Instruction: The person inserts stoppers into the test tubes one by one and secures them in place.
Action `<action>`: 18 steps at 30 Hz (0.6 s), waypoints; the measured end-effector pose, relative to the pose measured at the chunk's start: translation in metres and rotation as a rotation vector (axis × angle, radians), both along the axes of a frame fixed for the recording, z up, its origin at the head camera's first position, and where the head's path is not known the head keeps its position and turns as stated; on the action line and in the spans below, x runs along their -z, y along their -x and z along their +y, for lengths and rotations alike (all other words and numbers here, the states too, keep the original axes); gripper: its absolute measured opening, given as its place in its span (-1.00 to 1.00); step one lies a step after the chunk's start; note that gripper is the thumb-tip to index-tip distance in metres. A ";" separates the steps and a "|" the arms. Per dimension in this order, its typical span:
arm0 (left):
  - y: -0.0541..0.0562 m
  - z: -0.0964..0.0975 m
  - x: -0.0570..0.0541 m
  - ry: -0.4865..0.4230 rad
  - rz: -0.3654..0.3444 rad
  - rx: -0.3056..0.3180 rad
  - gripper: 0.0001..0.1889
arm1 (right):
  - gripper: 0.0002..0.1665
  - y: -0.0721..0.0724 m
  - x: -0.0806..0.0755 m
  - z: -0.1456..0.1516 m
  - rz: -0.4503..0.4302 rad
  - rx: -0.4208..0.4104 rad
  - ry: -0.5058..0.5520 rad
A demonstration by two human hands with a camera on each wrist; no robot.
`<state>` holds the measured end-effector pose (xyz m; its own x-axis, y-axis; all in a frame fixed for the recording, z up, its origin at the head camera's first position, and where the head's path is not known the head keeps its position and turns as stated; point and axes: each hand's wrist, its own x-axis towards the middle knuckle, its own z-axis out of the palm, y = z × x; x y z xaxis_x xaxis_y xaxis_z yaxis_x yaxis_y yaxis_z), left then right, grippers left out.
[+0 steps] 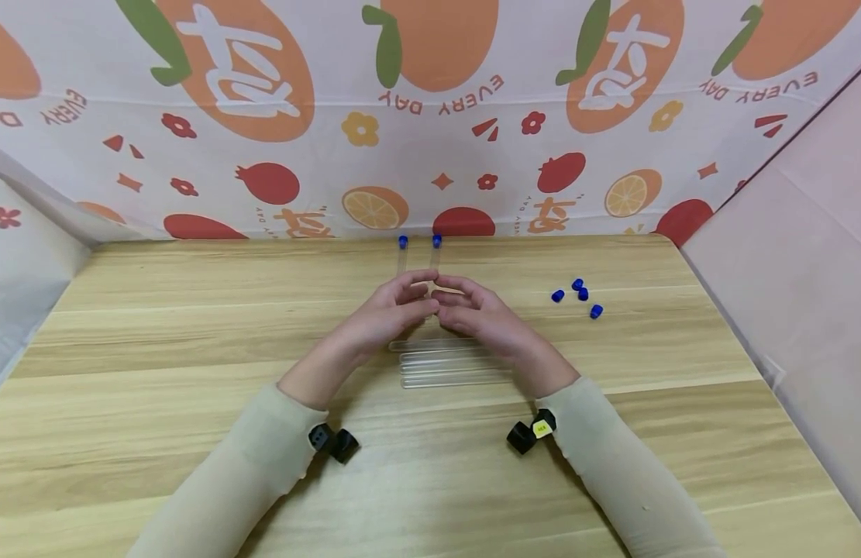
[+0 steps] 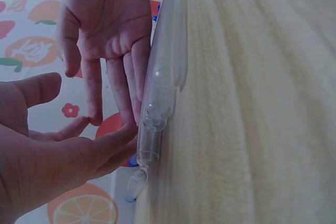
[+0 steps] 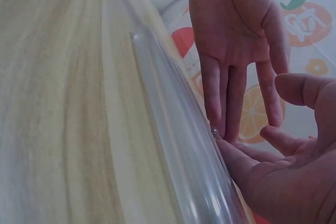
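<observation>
My left hand [image 1: 395, 310] and right hand [image 1: 482, 314] meet above the middle of the table, fingertips touching or nearly so. Fingers are relaxed and gently bent, and the palms, seen in both wrist views, hold nothing. Just beneath and nearer to me lie several clear test tubes [image 1: 454, 363] side by side, partly covered by the right hand and wrist. Beyond the fingers, two more tubes with blue caps point away from me, a left capped tube [image 1: 402, 257] and a right capped tube [image 1: 435, 256]; the hands hide their near ends.
Several loose blue caps [image 1: 583, 294] are scattered right of the hands on the wooden table [image 1: 193, 349]. A fruit-printed cloth [image 1: 416, 155] hangs along the table's far edge. Small black devices are strapped at both wrists, including a left wrist camera [image 1: 332, 443].
</observation>
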<state>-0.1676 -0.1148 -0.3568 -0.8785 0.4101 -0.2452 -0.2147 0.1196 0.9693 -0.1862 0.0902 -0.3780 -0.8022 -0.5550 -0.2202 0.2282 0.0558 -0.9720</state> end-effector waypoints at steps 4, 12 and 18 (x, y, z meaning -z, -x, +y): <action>0.000 -0.001 0.000 0.014 0.006 -0.004 -0.39 | -0.30 -0.001 0.002 0.000 0.014 -0.025 0.018; 0.000 -0.002 -0.001 0.030 0.021 -0.005 -0.38 | -0.28 -0.003 0.002 -0.002 0.022 -0.067 0.050; -0.002 -0.002 -0.003 0.043 0.036 0.006 -0.38 | -0.29 -0.003 0.003 -0.003 0.022 -0.067 0.051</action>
<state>-0.1659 -0.1164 -0.3540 -0.8847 0.4051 -0.2306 -0.1787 0.1621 0.9704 -0.1830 0.0869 -0.3812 -0.7673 -0.6175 -0.1730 0.2040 0.0207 -0.9788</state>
